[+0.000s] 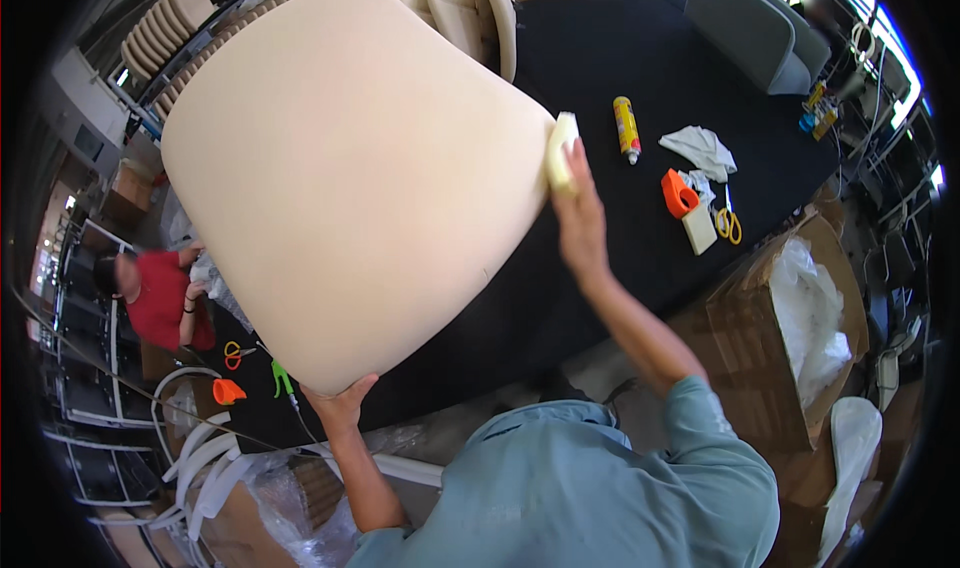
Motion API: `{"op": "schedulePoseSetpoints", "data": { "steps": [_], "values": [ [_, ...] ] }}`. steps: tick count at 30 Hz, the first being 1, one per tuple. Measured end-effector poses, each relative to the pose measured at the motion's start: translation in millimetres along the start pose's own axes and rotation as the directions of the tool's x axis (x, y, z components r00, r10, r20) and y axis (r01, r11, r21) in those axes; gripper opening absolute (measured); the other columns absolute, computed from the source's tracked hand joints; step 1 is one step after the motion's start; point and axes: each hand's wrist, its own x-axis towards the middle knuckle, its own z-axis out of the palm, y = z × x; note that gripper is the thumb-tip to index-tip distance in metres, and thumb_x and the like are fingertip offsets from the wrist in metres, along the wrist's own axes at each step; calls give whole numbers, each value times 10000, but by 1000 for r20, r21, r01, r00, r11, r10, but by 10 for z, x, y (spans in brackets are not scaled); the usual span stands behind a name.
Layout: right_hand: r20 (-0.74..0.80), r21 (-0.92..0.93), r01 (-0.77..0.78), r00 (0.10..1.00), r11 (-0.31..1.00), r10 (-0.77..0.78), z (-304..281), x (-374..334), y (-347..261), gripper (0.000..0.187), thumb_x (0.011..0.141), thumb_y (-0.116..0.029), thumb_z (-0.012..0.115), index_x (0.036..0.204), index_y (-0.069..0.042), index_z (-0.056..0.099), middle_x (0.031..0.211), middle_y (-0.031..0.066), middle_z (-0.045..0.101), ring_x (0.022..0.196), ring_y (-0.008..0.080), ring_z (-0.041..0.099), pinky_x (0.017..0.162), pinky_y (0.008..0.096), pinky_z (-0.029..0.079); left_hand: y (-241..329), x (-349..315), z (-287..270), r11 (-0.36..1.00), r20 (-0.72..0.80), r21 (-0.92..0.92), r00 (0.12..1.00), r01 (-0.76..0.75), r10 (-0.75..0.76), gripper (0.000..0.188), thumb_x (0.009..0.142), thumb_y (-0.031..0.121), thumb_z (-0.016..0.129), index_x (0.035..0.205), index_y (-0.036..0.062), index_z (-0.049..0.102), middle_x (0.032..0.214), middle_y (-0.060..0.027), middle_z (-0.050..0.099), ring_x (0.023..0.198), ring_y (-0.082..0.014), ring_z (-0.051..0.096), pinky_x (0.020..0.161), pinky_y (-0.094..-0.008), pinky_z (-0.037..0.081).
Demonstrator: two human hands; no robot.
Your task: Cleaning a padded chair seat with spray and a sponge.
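A large cream chair shell [360, 188] with rounded corners is propped up over the black-covered table [580, 48]. My left hand [343, 406] grips its lower edge, thumb on the front face and the other fingers hidden behind. Against the shell's right edge, my right hand [582, 218] holds a pale yellow sponge [562, 146], fingers stretched along it. A small dark mark shows on the shell near its lower right edge.
Right of the shell lie a yellow spray can [626, 130], white cloth [700, 152], an orange tape dispenser [679, 194] and scissors [728, 224]. A green air gun [281, 378] lies near my left hand. A person in red [168, 296] works at left. An open carton [785, 318] stands right.
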Motion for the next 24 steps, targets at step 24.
{"op": "schedulePoseSetpoints", "data": {
  "steps": [24],
  "values": [
    [56, -401, 431, 892, 808, -448, 301, -395, -176, 553, 992, -160, 556, 1488, 52, 434, 1584, 261, 372, 1530, 438, 230, 1226, 645, 31, -121, -25, -62, 994, 271, 93, 962, -50, 23, 466, 625, 134, 989, 1000, -8, 752, 946, -78, 773, 880, -182, 729, 826, -320, 573]
  ]
}}
